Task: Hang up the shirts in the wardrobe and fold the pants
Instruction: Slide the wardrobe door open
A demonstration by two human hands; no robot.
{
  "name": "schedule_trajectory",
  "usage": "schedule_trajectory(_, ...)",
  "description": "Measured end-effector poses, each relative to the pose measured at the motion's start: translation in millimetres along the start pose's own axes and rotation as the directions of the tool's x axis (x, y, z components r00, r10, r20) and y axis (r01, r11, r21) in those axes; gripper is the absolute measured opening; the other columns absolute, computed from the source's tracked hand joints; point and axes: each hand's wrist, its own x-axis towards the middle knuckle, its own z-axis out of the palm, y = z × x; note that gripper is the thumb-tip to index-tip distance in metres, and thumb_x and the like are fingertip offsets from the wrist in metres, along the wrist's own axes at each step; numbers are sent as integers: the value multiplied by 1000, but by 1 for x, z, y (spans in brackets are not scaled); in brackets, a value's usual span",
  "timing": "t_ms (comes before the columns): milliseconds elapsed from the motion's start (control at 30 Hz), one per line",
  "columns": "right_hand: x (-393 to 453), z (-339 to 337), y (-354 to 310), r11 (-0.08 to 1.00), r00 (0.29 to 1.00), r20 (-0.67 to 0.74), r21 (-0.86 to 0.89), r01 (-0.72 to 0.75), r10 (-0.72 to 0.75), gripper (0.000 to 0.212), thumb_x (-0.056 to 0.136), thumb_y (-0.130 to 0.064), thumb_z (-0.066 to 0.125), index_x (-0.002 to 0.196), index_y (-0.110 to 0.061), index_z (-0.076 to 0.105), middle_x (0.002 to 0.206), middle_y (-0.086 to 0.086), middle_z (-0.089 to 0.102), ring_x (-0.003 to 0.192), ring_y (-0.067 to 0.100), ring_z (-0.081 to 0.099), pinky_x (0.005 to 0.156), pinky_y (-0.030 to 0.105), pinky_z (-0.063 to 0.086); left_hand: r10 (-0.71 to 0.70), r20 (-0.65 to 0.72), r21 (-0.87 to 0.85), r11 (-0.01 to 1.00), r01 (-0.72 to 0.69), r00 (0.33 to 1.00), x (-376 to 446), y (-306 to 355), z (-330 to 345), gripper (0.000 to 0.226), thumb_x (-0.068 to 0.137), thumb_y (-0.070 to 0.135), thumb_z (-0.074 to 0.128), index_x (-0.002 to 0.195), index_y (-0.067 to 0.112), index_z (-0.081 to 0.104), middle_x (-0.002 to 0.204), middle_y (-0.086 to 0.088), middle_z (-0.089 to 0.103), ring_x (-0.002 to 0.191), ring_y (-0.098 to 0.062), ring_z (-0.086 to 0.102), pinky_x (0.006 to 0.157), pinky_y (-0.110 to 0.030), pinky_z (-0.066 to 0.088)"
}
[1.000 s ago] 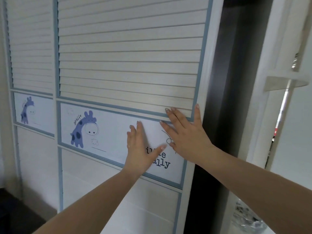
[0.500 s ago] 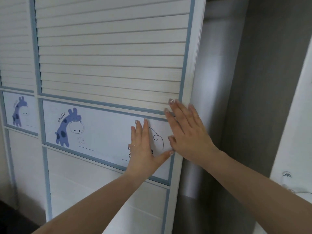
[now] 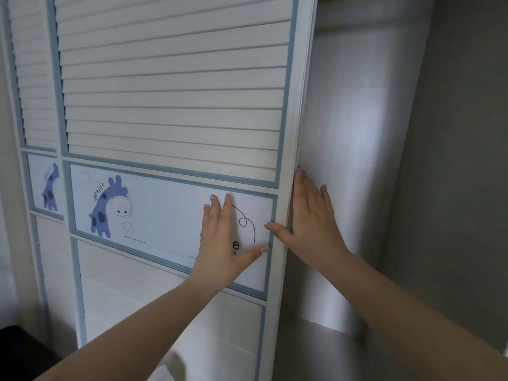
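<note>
Wardrobe door [image 3: 176, 86], sliding type, fills the left and centre of the view. Both hands are on it at mid height.

Left hand [image 3: 222, 237]: flat on the door's picture panel [image 3: 165, 215], fingers straight and close together pointing up, thumb spread out to the right toward the door's right stile. The grip is fully open and holds nothing; the palm presses the panel face.

Right hand [image 3: 310, 224]: at the door's right edge [image 3: 291, 160]. Fingers straight, pointing up, lying behind the edge on the inner side; thumb hooked round to the front of the stile, its tip near the left thumb. The edge sits between thumb and fingers, a loose pinch rather than a fist.

Door: white slats in the upper part, framed in pale blue strips. Below the slats is a white band with a blue spotted giraffe [image 3: 110, 207], the word "giraffe" beside it, a curly black line and part of some black lettering, mostly covered by the left hand. Plain white panel below that.

Second door [image 3: 35, 78] at far left, same slats and the same giraffe band, set behind the first.

Right of the door edge the wardrobe [image 3: 346, 160] stands open: pale back wall, grey side wall [image 3: 453, 160] at right, a bare shelf [image 3: 324, 350] low down. Dark object at bottom left, too dim to identify.
</note>
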Motion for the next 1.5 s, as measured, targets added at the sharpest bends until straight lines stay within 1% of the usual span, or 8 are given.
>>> schedule_trajectory(200, 17, 18, -27, 996, 1000, -3, 91, 16, -16, 99, 88, -61, 45, 140, -19, -28, 160, 6, -7, 147, 20, 0, 120, 41, 1, 25, 32, 17, 1000, -25, 999, -7, -19, -6, 107, 63, 79, 51, 132, 57, -28, 157, 14, -24, 143, -8, -22, 109, -31, -2)
schedule_trajectory(367, 32, 37, -44, 987, 999, -15, 157, 42, -40, 98, 88, -61, 44, 137, -23, -32, 159, 3, -13, 147, 18, -7, 117, 36, -6, -19, 3, 60, 998, 18, 1000, -5, -31, -8, 102, 67, 78, 49, 133, 57, -27, 157, 12, -24, 146, -13, -18, 112, -35, 2)
schedule_trajectory(500, 46, 57, -54, 953, 998, -19, 299, 60, -57, 104, 84, -61, 52, 132, -38, -37, 159, -3, -17, 142, 8, -15, 117, 34, -3, -56, -23, 100, 993, 58, 998, 2, -48, -15, 100, 70, 77, 48, 136, 53, -23, 156, 13, -26, 145, -12, -20, 113, -36, 2)
schedule_trajectory(700, 64, 91, -68, 845, 999, 37, 534, -13, -8, 106, 78, -62, 57, 144, -38, -21, 157, -8, -19, 146, 15, -9, 119, 42, 5, -86, -9, 118, 989, 87, 996, 8, -70, -31, 98, 71, 77, 49, 134, 57, -24, 153, 19, -28, 142, -4, -24, 113, -34, -1)
schedule_trajectory(1000, 93, 126, -96, 778, 996, 30, 627, 48, -86, 101, 78, -64, 55, 151, -28, -4, 158, -5, -19, 146, 17, -8, 118, 46, 2, -193, -44, 177, 964, 198, 980, 21, -81, -43, 98, 82, 55, 61, 137, 49, -20, 157, 7, -24, 143, -10, -25, 115, -34, -3)
schedule_trajectory(1100, 100, 135, -103, 740, 994, 34, 671, 52, -100, 101, 77, -63, 56, 151, -28, -5, 159, -2, -13, 146, 18, -5, 118, 50, 8, -221, -62, 172, 958, 228, 973, 23, -85, -46, 97, 85, 46, 63, 142, 43, -16, 159, 7, -18, 143, -7, -22, 117, -33, 0)
schedule_trajectory(1267, 111, 147, -118, 635, 991, 35, 771, 53, -126, 100, 79, -57, 60, 150, -32, -5, 160, -2, -9, 147, 18, -4, 116, 53, 16, -295, -86, 136, 943, 305, 952, 26, -92, -55, 93, 86, 40, 64, 150, 35, -4, 160, 13, -6, 145, -3, -14, 117, -48, 24)
schedule_trajectory(1500, 123, 166, -137, 517, 989, 66, 856, 14, -135, 102, 80, -55, 62, 149, -32, -10, 160, -4, -6, 147, 18, -2, 115, 52, 22, -339, -145, 149, 921, 359, 930, 30, -102, -62, 86, 86, 37, 65, 151, 34, 9, 159, 17, 7, 146, -4, 4, 115, -47, 29)
